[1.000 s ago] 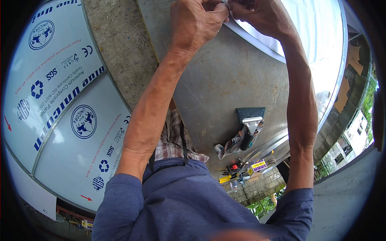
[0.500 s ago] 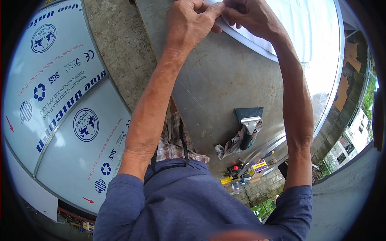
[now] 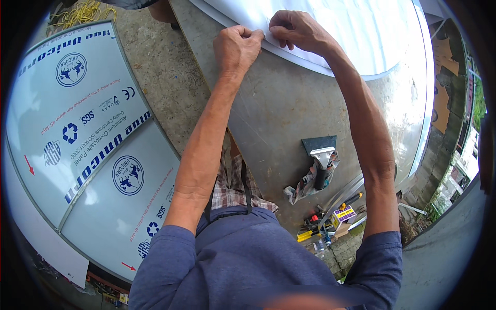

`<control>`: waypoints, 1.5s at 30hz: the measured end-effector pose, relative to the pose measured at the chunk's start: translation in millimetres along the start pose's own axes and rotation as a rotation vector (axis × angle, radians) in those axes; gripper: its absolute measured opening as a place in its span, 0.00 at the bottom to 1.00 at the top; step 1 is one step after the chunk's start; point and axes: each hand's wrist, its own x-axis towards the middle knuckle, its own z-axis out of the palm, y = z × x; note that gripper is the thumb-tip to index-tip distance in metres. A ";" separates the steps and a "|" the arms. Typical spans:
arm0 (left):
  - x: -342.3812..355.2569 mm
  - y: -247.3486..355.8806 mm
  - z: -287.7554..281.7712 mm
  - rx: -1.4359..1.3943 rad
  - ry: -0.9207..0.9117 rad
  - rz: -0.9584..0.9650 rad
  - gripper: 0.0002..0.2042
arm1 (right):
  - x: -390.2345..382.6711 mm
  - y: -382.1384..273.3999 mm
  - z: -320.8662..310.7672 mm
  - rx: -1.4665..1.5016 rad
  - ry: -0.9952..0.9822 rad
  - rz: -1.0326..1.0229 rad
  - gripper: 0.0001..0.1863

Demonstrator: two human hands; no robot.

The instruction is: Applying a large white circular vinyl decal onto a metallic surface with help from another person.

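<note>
The white film (image 3: 356, 36) lies at the top of the frame, on the big grey metal sheet (image 3: 289, 119) that fills the middle. Its near edge curves from the top middle down toward the right. We see the left hand (image 3: 236, 47) at the top middle, curled into a fist, with its fingertips pinched on the edge of the film. The right hand (image 3: 295, 32) is just beside it, also closed, and its fingers grip the same edge. The two hands almost touch.

Lower down on the metal sheet, right of the middle, lies a scraper (image 3: 321, 157) with a wide blade and a rag wrapped round its handle. Near the lower right, past the edge of the sheet, we see small yellow and red tools (image 3: 330, 219). On the left of the frame lie white panels with blue print (image 3: 88, 134), on a rough concrete floor (image 3: 165, 77).
</note>
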 end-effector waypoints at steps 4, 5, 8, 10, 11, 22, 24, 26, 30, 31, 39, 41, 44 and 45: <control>1.0 6.2 -5.0 0.023 0.003 -0.031 0.12 | -3.8 -0.7 5.5 -0.053 0.131 -0.077 0.17; 2.6 8.2 -9.2 -0.035 -0.018 -0.062 0.12 | -1.5 -1.7 7.2 -0.159 0.150 -0.138 0.18; 4.2 15.0 -13.1 -0.085 -0.029 -0.100 0.13 | -2.6 -8.2 9.5 -0.137 0.167 -0.192 0.18; 2.1 18.9 -7.1 -0.090 -0.034 -0.050 0.13 | -3.9 -0.1 14.7 -0.149 0.269 -0.209 0.15; 4.0 13.1 -3.2 -0.088 -0.044 -0.044 0.13 | -4.1 2.9 16.5 -0.136 0.295 -0.203 0.13; -9.7 4.1 -0.9 -0.072 0.000 -0.010 0.14 | -15.0 -0.4 27.2 -0.152 0.258 -0.116 0.10; -10.7 2.8 -0.1 -0.058 -0.009 -0.010 0.13 | -13.7 4.0 27.3 -0.144 0.224 -0.106 0.10; -4.8 -0.6 2.7 -0.049 -0.017 -0.018 0.13 | -7.8 10.5 26.7 -0.160 0.225 -0.094 0.10; 0.2 3.5 3.2 -0.104 -0.013 -0.027 0.13 | -5.2 7.3 10.4 -0.020 0.170 -0.044 0.12; 2.3 5.8 0.6 -0.110 -0.022 -0.008 0.13 | -1.3 5.5 2.8 0.007 0.169 -0.033 0.13; 0.8 2.0 1.7 -0.217 -0.059 -0.086 0.10 | -3.9 14.7 -5.5 0.147 0.139 0.035 0.10; -5.6 3.1 1.0 -0.205 -0.057 -0.087 0.11 | -7.8 16.0 -2.5 0.137 0.155 0.020 0.10; -15.5 3.7 -2.3 -0.151 -0.050 -0.070 0.14 | -9.0 20.2 -1.9 0.127 0.131 0.012 0.12; -21.9 1.8 -3.7 -0.019 0.065 0.055 0.15 | -9.3 20.2 -1.8 0.109 0.131 0.013 0.12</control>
